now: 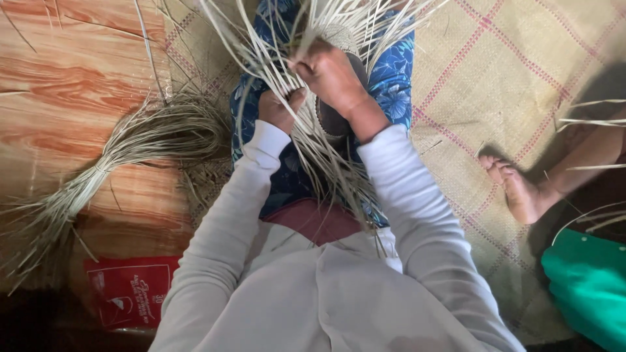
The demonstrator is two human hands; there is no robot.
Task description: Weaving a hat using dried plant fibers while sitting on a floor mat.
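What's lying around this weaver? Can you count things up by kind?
Hands working the strips: 2, left hand, right hand
Tied bundle of strips: 1
Red packet: 1
Woven mat: 1
Another person's foot: 1
Total: 6

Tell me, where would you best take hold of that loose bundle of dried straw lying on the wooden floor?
Probably at the tied waist of the straw bundle, where the strands are cinched narrow. Elsewhere it fans out: a curved sweep toward the woven mat and a frayed spread at the lower left. Come down from above, with fingers closing across the waist, since it lies flat on the wooden floor.
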